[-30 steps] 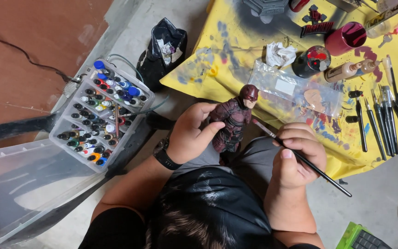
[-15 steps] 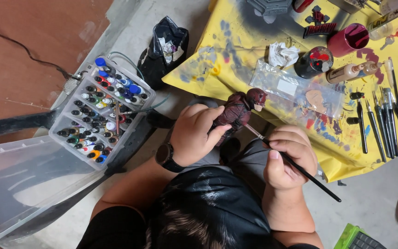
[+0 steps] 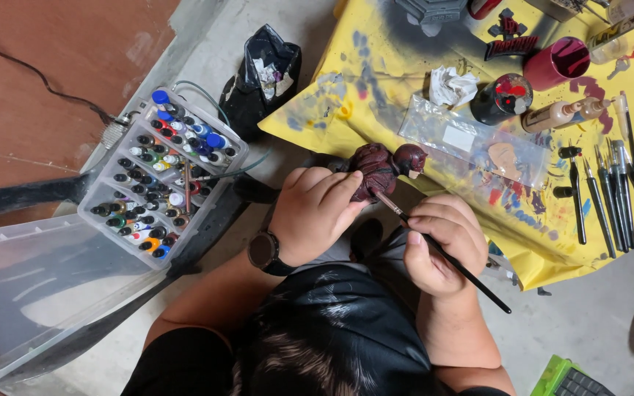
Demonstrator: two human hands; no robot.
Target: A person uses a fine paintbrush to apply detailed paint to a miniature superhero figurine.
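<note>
While the person sat low over the work, dark hair (image 3: 310,367) and a black garment filled the near edge of the view. The left hand (image 3: 317,213), a dark watch (image 3: 264,251) on its wrist, was clenched round the lower body of a small dark-red figurine (image 3: 383,167), fingers wrapped over it so only torso and head showed. The figurine lay tilted, head toward the right, just at the edge of the yellow cloth (image 3: 376,81). The right hand (image 3: 442,246) gripped a thin black-handled paintbrush (image 3: 449,257) in a closed pinch, handle running down to the right, tip touching the figurine just below the head.

Left of the hands: a clear plastic case of small paint bottles (image 3: 163,180), caps in many colours, standing on the grey floor. Nearer the lower left, a large empty-looking clear plastic bin (image 3: 31,293). A black crumpled bag (image 3: 266,73) sat just beyond the case.

On the paint-stained cloth, past the figurine: a clear plastic sleeve (image 3: 471,147) lying flat, a crumpled white tissue (image 3: 453,86), a round dark paint pot with red on its lid (image 3: 504,95), a dark-red cup (image 3: 555,62), and a tan bottle (image 3: 559,114) on its side. To the far right, a row of brushes and tools (image 3: 610,191) lay side by side, well apart from the hands. A green-edged object (image 3: 566,378) showed at the lower right corner; what it was I could not tell
</note>
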